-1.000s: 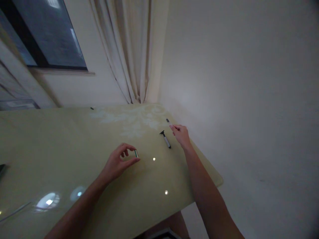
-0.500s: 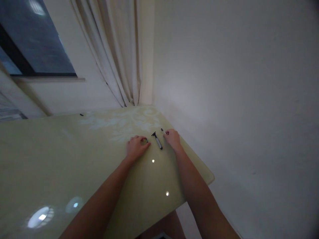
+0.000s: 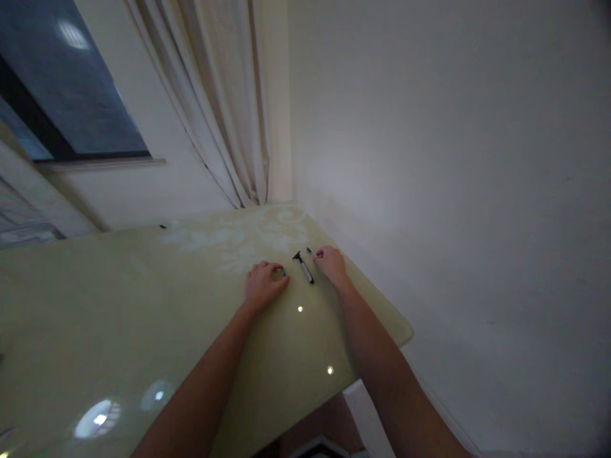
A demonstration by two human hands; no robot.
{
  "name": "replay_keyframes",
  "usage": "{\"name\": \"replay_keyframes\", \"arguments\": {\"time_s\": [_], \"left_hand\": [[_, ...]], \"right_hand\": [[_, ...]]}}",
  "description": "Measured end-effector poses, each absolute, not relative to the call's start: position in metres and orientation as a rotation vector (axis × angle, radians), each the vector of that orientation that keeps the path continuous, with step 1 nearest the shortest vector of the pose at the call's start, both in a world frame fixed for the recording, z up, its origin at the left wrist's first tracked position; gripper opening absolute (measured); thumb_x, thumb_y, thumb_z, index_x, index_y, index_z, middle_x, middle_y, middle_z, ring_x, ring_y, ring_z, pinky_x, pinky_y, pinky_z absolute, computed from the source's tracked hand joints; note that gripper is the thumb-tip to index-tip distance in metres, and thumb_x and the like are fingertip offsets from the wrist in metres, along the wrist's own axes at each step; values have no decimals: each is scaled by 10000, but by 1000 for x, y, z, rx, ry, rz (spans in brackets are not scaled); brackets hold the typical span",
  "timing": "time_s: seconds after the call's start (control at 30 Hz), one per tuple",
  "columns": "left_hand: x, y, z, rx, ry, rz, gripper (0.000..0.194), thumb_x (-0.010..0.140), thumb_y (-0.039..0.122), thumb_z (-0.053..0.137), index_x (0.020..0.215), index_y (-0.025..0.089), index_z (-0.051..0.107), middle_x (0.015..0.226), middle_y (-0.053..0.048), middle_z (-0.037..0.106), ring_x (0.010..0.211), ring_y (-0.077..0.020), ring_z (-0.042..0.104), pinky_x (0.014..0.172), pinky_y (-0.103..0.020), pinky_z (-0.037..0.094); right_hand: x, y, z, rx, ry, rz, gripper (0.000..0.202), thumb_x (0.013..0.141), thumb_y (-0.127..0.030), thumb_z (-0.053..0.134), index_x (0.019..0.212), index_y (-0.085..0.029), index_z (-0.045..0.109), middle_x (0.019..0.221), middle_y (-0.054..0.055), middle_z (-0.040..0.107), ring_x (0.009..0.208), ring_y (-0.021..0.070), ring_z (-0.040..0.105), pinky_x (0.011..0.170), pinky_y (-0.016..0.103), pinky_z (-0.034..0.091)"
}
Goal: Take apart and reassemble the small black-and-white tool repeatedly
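A razor [image 3: 304, 268] with a black head and a grey and black handle lies on the pale green table between my two hands. My left hand [image 3: 264, 283], just left of the razor, pinches a small dark piece [image 3: 284, 271] between thumb and fingers. To the right of the razor, my right hand [image 3: 330, 263] holds a thin light stick with a dark tip [image 3: 310, 251]. Its tip points up and left, near the razor head. What the stick is cannot be made out.
The glossy table [image 3: 119, 305] meets the wall at the right, with its rounded corner at the near right. A small black object [image 3: 163, 226] lies near the far edge. Curtains [image 3: 229, 114] hang behind, beside a window [image 3: 86, 83].
The view has shifted slightly, so the table and window appear moved a little. Both hands keep their holds, and the razor still lies between them.
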State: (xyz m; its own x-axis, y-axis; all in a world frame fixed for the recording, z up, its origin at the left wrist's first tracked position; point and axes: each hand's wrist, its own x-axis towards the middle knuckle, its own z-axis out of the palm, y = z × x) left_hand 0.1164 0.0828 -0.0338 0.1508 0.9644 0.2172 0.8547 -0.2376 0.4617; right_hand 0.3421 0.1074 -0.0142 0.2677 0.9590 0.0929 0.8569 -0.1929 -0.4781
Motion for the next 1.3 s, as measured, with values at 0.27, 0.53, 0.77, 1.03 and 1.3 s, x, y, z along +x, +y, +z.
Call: {"name": "replay_keyframes", "arguments": {"time_s": [0.27,0.53,0.77,1.03,1.3], "left_hand": [[115,84,-35,2207,1762,698,406,865,469,705,1194,241,774,1183,-114,732,1157,-325,617,995,-452,436],[114,86,-36,2202,1742,697,436,862,512,718,1211,255,771,1198,-109,731,1166,-330,623,998,-461,438],[113,88,-38,2192,1744,701,521,840,553,744,1261,247,749,1198,-117,729,1168,-335,627,1004,-461,439],[112,90,-39,2200,1683,724,371,854,487,741,1118,233,796,1141,-122,736,1088,-303,661,957,-435,483],[9,60,-30,2229,1791,714,296,846,489,711,1048,296,808,1189,-98,755,1142,-338,660,995,-488,485]], "right_hand": [[344,108,-15,-2111,-1624,307,234,887,-181,681,1083,-177,809,1104,131,796,1037,238,736,859,280,523],[345,108,-17,-2113,-1611,307,228,879,-190,685,1069,-188,811,1093,125,796,1020,240,737,852,287,524],[342,103,-7,-2108,-1578,262,207,932,-265,663,1058,-191,809,1110,129,787,1038,254,722,844,299,511],[329,99,2,-1956,-1611,145,267,1013,-316,569,1137,-202,776,1082,107,777,987,230,705,816,293,484],[314,95,-5,-1926,-1834,91,269,990,-415,623,953,-193,770,1003,130,767,929,235,684,753,292,460]]}}
